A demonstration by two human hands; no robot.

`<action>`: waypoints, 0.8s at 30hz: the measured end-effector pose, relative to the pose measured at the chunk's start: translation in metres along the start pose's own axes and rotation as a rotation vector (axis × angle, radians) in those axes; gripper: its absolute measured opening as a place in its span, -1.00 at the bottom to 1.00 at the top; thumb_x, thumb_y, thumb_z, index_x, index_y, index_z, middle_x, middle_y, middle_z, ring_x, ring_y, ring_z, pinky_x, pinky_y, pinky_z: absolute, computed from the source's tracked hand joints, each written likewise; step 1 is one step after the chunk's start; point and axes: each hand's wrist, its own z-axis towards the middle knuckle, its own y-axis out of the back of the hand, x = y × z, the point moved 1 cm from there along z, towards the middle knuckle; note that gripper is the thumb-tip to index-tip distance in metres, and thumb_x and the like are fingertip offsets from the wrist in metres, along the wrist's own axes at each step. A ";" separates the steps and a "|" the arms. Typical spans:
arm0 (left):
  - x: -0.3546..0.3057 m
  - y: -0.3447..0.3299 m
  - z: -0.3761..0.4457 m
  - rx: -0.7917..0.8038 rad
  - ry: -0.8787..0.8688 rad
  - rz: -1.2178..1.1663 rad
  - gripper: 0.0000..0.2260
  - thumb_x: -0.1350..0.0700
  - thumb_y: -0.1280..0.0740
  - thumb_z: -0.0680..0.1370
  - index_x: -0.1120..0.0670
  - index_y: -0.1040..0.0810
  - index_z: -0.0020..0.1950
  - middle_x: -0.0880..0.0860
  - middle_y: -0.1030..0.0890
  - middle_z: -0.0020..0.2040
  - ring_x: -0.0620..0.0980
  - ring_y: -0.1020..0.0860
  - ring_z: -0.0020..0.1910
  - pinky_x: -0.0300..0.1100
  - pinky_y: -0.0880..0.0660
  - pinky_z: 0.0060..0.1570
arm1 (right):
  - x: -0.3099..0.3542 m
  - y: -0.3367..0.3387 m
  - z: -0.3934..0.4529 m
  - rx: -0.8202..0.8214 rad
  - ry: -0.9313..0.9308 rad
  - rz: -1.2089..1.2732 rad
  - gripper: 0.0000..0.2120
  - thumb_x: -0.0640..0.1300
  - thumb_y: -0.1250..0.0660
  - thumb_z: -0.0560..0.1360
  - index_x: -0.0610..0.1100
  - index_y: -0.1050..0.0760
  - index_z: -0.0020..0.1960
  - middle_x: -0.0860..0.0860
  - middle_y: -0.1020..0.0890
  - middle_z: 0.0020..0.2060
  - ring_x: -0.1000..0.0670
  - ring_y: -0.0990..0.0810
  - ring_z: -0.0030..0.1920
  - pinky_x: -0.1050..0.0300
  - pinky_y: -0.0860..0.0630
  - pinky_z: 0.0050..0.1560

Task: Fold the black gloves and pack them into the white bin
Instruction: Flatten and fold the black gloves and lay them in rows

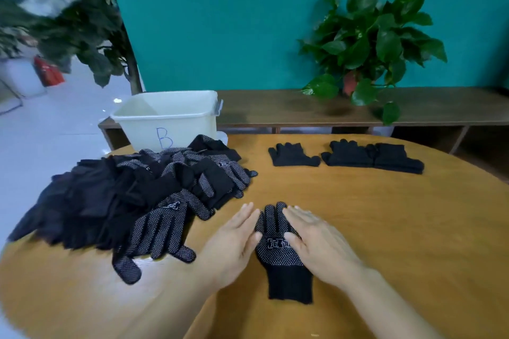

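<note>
Right now your glove (278, 252) lies flat near the tabletop's near edge, dotted palm up, its long axis running straight away from you: cuff toward you, fingertips toward the far edge. Your left hand (234, 242) and right hand (316, 248) bracket it, one on each long side, fingers straight and laid flat, pressing the glove's edges rather than gripping anything. Neither hand is nearer; they sit level with each other, beside the palm and lower fingers.

Because the axis points away from you, the fold likely runs along it, cuff and fingertips brought together, so I'd judge you need one hand at an end, not at the sides.

The bin (168, 118) stands at the far left edge, behind the pile (132, 190) of unfolded gloves, so your left hand has the shorter reach to it. Folded gloves (347, 158) wait near the far edge, right of the bin, not yet packed.
</note>
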 end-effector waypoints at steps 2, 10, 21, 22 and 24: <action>0.004 0.006 -0.007 -0.009 0.005 -0.001 -0.37 -0.20 0.11 0.58 0.07 -0.08 0.59 -0.15 0.09 0.51 -0.24 0.14 0.51 -0.32 0.12 0.51 | 0.011 -0.001 0.005 -0.005 0.034 -0.018 -0.48 0.04 -0.02 0.68 -0.04 -0.01 0.59 0.08 -0.10 0.56 0.15 -0.01 0.55 0.33 0.15 0.46; 0.056 0.037 -0.019 -0.159 0.041 0.049 -0.55 -0.02 -0.14 0.68 0.05 -0.23 0.56 -0.08 -0.22 0.55 -0.16 -0.14 0.54 -0.48 0.06 0.38 | 0.041 -0.005 0.053 -0.014 0.094 -0.073 -0.49 0.04 -0.02 0.69 -0.03 -0.03 0.59 0.08 -0.12 0.56 0.14 -0.04 0.55 0.34 0.16 0.40; 0.125 0.049 0.014 -0.315 -0.002 0.103 -0.64 0.02 -0.16 0.60 0.12 -0.62 0.25 -0.02 -0.63 0.21 -0.06 -0.55 0.22 -0.23 -0.44 0.26 | 0.056 -0.033 0.142 -0.046 0.112 -0.111 -0.58 0.00 -0.10 0.67 -0.06 -0.25 0.51 0.04 -0.31 0.50 0.06 -0.19 0.51 0.25 -0.03 0.47; 0.129 0.049 0.021 -0.327 -0.020 0.105 -0.65 0.03 -0.16 0.61 0.12 -0.62 0.25 -0.01 -0.63 0.20 -0.05 -0.56 0.21 -0.18 -0.48 0.23 | 0.055 -0.035 0.149 -0.056 0.102 -0.108 -0.58 0.02 -0.10 0.67 -0.06 -0.27 0.49 0.04 -0.32 0.49 0.06 -0.20 0.51 0.24 -0.05 0.46; 0.135 0.052 0.038 -0.346 -0.066 0.131 -0.67 0.07 -0.18 0.61 0.15 -0.62 0.24 0.01 -0.64 0.18 -0.02 -0.57 0.19 -0.12 -0.53 0.19 | 0.054 -0.039 0.165 -0.070 0.088 -0.101 -0.58 0.06 -0.11 0.66 -0.08 -0.32 0.45 0.03 -0.33 0.48 0.05 -0.19 0.51 0.24 -0.04 0.46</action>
